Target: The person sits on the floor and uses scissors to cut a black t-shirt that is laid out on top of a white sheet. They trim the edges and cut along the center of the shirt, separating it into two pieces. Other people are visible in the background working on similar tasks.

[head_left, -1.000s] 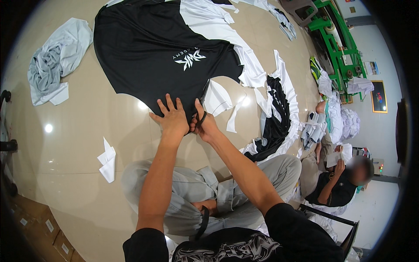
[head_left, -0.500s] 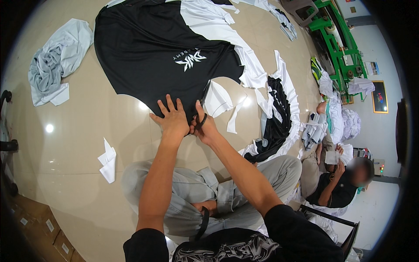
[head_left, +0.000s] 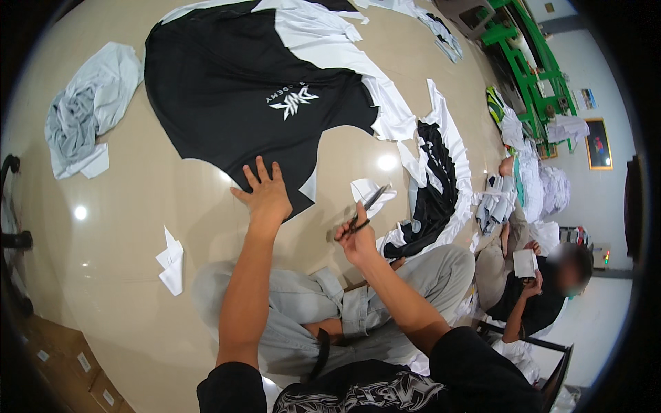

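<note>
A black fabric panel (head_left: 213, 89) with a white printed emblem lies spread on the floor ahead of me. My left hand (head_left: 268, 198) rests flat on its near end, fingers spread. Beside that hand, a corner of the cloth shows a pale underside. My right hand (head_left: 357, 241) holds dark-handled scissors (head_left: 375, 199) to the right of the panel, apart from it. Their blades point away to the upper right, over a white fabric scrap (head_left: 363, 188). Whether the blades touch the scrap I cannot tell.
White cloth (head_left: 317, 41) lies along the panel's far right side. A black and white fabric heap (head_left: 437, 172) curves on the right. Grey cloth (head_left: 86, 103) and a white scrap (head_left: 171, 265) lie left. A seated person (head_left: 523, 296) and a green machine frame (head_left: 523, 62) are farther right.
My right hand has drawn the scissors away from the black panel, rightward and nearer me. The white scrap has shifted from the panel's edge toward me. My left hand stays on the cloth.
</note>
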The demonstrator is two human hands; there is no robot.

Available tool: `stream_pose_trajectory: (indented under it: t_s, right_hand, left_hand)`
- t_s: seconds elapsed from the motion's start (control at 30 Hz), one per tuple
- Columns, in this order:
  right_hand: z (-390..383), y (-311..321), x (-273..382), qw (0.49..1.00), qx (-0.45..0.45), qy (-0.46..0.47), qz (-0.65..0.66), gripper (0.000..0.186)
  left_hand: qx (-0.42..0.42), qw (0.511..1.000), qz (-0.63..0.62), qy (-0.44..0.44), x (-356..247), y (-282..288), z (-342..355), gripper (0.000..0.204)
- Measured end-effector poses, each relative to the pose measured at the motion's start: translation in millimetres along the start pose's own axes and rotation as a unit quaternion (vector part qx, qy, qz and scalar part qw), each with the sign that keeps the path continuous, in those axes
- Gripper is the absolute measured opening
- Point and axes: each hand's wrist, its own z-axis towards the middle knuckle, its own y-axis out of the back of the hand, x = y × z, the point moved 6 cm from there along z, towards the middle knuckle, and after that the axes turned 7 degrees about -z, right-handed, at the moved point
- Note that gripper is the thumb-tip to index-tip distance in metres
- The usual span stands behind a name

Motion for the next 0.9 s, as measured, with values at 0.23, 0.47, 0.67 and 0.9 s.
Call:
stream_pose_trajectory:
  t_s: [0.23,0.47,0.67,0.9]
  right_hand:
    - [-34.7,41.9,28.5,0.974,0.068,-0.041,-0.212,0.052]
    - [-35.6,51.8,10.9,0.992,0.065,-0.094,-0.052,0.049]
    - [-21.9,70.1,-1.3,0.996,-0.026,-0.026,0.077,0.049]
    - [17.4,-1.6,82.9,0.953,0.013,0.21,-0.216,0.049]
  left_hand:
    - [0.062,0.996,0.054,0.025,36.7,6.7,-9.4,0.125]
    - [0.102,0.971,0.135,0.171,160.0,50.9,-41.2,0.108]
    - [-0.157,0.95,0.184,0.199,112.4,91.5,-35.5,0.075]
    - [-0.15,0.983,0.087,-0.062,-6.9,-9.1,18.8,0.134]
